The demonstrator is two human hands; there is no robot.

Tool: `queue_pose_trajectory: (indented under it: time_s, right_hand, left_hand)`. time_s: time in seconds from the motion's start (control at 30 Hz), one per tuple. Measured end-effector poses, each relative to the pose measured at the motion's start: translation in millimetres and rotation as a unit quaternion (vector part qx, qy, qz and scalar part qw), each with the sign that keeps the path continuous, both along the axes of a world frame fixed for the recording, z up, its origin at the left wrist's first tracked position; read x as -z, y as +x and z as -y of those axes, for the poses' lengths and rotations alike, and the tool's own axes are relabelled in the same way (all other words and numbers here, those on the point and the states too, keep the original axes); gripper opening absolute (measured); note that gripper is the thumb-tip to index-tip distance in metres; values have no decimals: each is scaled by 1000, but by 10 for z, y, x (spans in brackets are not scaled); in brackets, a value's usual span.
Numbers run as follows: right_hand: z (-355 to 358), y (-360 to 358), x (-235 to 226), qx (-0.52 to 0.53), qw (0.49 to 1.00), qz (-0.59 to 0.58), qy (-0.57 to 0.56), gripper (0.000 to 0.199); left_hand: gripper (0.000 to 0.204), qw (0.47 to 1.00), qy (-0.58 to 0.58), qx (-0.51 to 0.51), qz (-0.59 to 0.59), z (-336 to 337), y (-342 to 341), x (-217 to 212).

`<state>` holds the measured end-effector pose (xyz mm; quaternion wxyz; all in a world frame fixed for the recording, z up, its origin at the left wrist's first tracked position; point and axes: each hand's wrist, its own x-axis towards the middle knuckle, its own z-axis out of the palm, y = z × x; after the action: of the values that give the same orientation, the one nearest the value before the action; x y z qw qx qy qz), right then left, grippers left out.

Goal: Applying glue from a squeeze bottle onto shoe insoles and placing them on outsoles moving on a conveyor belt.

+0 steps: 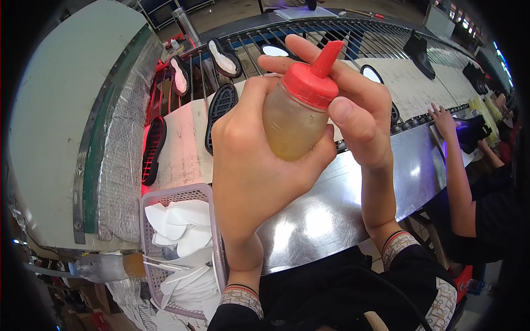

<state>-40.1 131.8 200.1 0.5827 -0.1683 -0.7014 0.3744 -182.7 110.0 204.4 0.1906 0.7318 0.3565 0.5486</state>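
A small squeeze bottle [291,124] of yellowish liquid is raised close to the camera. My left hand [248,165] wraps its body from below and behind. The bottle has a red nozzle cap [314,80], and my right hand [353,105] grips that cap with thumb and fingers. Both forearms rise from the lower edge, with patterned cuffs at the wrists. Below the hands lies a shiny metal worktable [326,215].
A pink plastic basket [165,196] of white insoles stands at the lower left. Black shoe soles [221,110] lie on a roller conveyor [342,33] beyond. A large grey-green machine housing [72,110] is at left. Another person's arm [458,176] works at right.
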Motion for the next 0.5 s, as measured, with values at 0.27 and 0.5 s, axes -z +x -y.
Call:
queue_pose_trajectory:
  time_s: [0.27,0.5]
  right_hand:
    - [7,130,-8,-32,999,-29,6,74]
    - [-61,196,58,-33,994,-56,88,48]
  left_hand:
    - [51,998,14,55,3,24,17,-26]
    - [55,993,101,48,-26,-34,47,46]
